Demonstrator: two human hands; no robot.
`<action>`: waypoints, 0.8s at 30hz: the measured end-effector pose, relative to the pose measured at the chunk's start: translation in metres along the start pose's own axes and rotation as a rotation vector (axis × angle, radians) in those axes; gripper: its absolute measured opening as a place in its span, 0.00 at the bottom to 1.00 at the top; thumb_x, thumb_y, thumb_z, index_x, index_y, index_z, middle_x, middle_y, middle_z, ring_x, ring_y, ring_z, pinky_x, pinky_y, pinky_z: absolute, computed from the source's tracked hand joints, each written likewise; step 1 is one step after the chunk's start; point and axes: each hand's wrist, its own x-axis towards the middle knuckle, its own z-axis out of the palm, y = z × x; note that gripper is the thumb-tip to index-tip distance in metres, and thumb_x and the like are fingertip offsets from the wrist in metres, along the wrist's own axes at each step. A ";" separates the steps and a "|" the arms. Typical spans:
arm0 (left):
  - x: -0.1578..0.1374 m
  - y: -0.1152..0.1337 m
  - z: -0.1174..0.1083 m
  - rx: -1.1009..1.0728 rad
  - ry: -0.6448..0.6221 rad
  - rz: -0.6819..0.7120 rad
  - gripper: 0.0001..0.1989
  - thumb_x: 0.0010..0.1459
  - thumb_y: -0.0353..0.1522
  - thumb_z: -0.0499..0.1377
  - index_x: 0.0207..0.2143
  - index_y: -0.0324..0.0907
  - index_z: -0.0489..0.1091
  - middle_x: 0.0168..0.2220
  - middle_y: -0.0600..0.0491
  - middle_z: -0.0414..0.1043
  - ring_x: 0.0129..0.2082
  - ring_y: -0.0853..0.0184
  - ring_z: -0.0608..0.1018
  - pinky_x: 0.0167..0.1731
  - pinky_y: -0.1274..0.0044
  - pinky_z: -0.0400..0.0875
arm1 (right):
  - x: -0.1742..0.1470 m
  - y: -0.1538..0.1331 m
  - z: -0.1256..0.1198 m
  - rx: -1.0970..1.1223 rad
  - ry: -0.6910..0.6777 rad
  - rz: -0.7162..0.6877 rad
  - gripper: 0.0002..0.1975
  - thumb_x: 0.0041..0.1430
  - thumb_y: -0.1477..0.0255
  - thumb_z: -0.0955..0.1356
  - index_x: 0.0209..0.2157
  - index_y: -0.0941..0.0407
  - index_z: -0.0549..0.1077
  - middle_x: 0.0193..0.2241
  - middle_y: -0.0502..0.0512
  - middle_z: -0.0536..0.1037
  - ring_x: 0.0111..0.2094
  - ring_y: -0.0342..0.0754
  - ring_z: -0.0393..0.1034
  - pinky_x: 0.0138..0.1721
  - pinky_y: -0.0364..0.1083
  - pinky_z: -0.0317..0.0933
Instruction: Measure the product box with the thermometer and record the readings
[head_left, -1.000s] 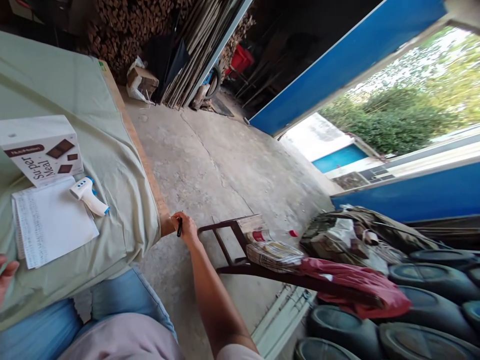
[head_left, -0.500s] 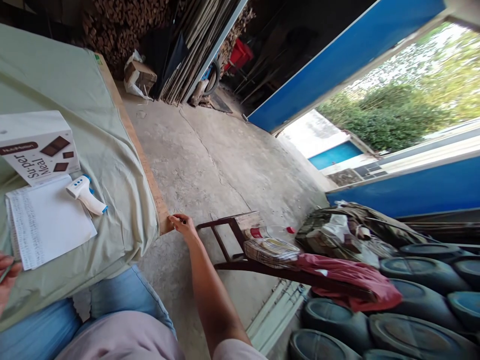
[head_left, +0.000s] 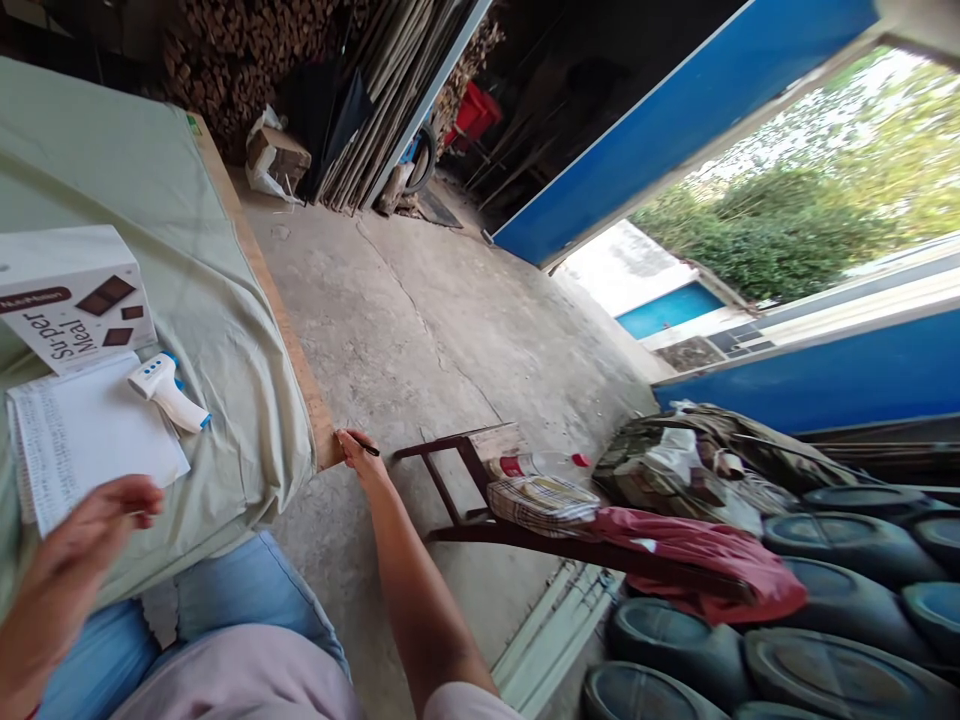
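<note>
My right hand is closed around a slim black pen at the near corner of the table's bare wooden edge. My left hand hangs over the near side of the table, its fingers curled together and slightly blurred; what they hold, if anything, I cannot make out. Just beyond it lie printed white sheets, partly covered by that hand. A white and blue infrared thermometer rests at the sheets' right edge. Behind them a white "Su-per Meal" box stands on the green cloth.
To my right is a dark wooden bench bearing a plaid cloth bundle, a plastic bottle and a red cloth. Several dark barrels stand beyond it. A cardboard box sits on the concrete floor near stacked firewood.
My left hand has come in from the left edge to over the near side of the sheets. My right hand stays at the table corner, with more of the pen showing.
</note>
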 end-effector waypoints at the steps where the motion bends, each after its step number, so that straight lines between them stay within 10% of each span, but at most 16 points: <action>1: 0.006 0.008 0.027 0.070 -0.072 0.032 0.19 0.59 0.50 0.59 0.50 0.56 0.73 0.49 0.56 0.79 0.49 0.55 0.79 0.53 0.60 0.75 | 0.000 -0.001 0.001 -0.001 0.004 -0.013 0.28 0.39 0.42 0.71 0.26 0.54 0.69 0.14 0.41 0.58 0.17 0.39 0.49 0.18 0.41 0.44; 10: 0.143 0.035 0.176 0.985 -0.421 0.733 0.16 0.62 0.25 0.54 0.51 0.40 0.72 0.55 0.44 0.74 0.53 0.59 0.75 0.56 0.65 0.69 | -0.015 -0.008 -0.003 0.024 0.189 -0.212 0.25 0.52 0.44 0.68 0.26 0.53 0.67 0.19 0.45 0.65 0.22 0.42 0.58 0.25 0.42 0.56; 18: 0.193 0.041 0.202 1.353 -0.707 0.998 0.08 0.59 0.22 0.58 0.31 0.42 0.72 0.36 0.47 0.75 0.44 0.59 0.74 0.47 0.69 0.65 | -0.107 0.024 0.024 0.202 0.323 -0.372 0.17 0.64 0.54 0.66 0.29 0.53 0.68 0.22 0.47 0.72 0.24 0.44 0.67 0.30 0.44 0.64; 24: 0.189 0.050 0.212 1.258 -0.728 1.068 0.06 0.60 0.25 0.57 0.32 0.42 0.69 0.36 0.49 0.76 0.42 0.61 0.75 0.47 0.68 0.62 | -0.111 0.022 0.047 0.284 0.311 -0.454 0.14 0.66 0.57 0.65 0.33 0.52 0.69 0.45 0.61 0.81 0.51 0.54 0.76 0.55 0.58 0.66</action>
